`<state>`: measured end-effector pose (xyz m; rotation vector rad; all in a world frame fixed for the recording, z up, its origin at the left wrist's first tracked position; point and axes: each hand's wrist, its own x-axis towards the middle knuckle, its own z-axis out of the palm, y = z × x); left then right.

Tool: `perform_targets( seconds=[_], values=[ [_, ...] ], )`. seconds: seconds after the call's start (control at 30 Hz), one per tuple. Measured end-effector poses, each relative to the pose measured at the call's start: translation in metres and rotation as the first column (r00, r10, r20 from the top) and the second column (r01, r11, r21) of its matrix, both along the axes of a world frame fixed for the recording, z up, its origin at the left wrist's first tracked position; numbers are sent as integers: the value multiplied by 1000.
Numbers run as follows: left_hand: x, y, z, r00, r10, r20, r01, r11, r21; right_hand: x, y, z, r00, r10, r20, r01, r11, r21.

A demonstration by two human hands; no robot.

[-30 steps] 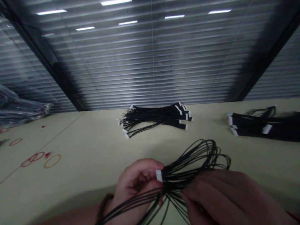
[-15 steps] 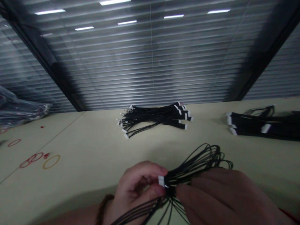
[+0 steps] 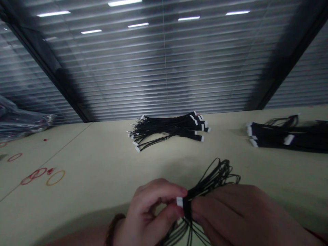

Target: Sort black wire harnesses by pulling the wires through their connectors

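At the front of the table, a black wire harness (image 3: pixel 214 177) with a white connector (image 3: pixel 179 202) is between my two hands. My left hand (image 3: pixel 156 208) pinches the connector end between thumb and forefinger. My right hand (image 3: pixel 241 212) is closed on the black wires just right of the connector; its fingertips are partly hidden. Looped wires stick up behind the right hand, and loose strands fan out below the connector toward the bottom edge.
A pile of black harnesses (image 3: pixel 169 128) with white connectors lies by the blinds (image 3: pixel 164 75). More bundled harnesses (image 3: pixel 289 135) lie at right. Red rubber bands (image 3: pixel 33 176) and a yellow rubber band (image 3: pixel 55 178) rest at left, near a clear plastic bag (image 3: pixel 23 119).
The left hand and the white connector have shifted slightly right, closer to the right hand. The looped wires behind have moved left and drawn in, and the strands below hang differently.
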<state>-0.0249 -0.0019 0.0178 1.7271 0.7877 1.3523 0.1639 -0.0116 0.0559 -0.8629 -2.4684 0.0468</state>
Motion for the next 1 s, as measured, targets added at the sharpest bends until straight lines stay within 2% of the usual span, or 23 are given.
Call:
perform_targets(
  seconds=[0.13, 0.27, 0.33, 0.4, 0.5, 0.6, 0.7, 0.77, 0.87, 0.93, 1.0],
  values=[
    [2, 4, 5, 997, -68, -44, 68, 998, -3, 4, 0, -8, 995, -29, 96, 22, 998, 66],
    [5, 2, 7, 997, -26, -78, 26, 1000, -4, 5, 2, -5, 991, -44, 129, 24, 988, 152],
    [5, 0, 4, 998, -11, -57, 8, 999, -43, 4, 2, -2, 990, -12, 142, -12, 985, 170],
    [3, -2, 0, 998, -66, 4, 66, 992, -107, 2, 2, -1, 988, 17, 151, -40, 988, 150],
    [4, -1, -3, 981, -154, 121, 183, 943, -279, 2, 1, 1, 994, 6, 113, -21, 991, 130],
    [8, 4, -4, 958, -105, 266, 227, 845, -483, 4, 3, 6, 993, -73, 93, 57, 983, 172],
    [10, 10, -5, 950, -22, 312, 200, 809, -553, 4, 7, 10, 975, -186, 122, 146, 948, 283],
    [10, 13, -7, 957, -11, 289, 179, 808, -562, 1, 6, 8, 973, -188, 133, 137, 937, 322],
    [8, 13, -10, 971, 3, 241, 134, 825, -550, -8, 4, 1, 983, -127, 129, 80, 945, 318],
    [7, 12, -10, 976, -5, 218, 128, 823, -554, -12, 3, -3, 988, -136, 72, 110, 953, 283],
    [8, 10, -9, 975, -26, 221, 150, 813, -562, -13, 4, -2, 986, -164, -1, 161, 970, 179]
  ],
)
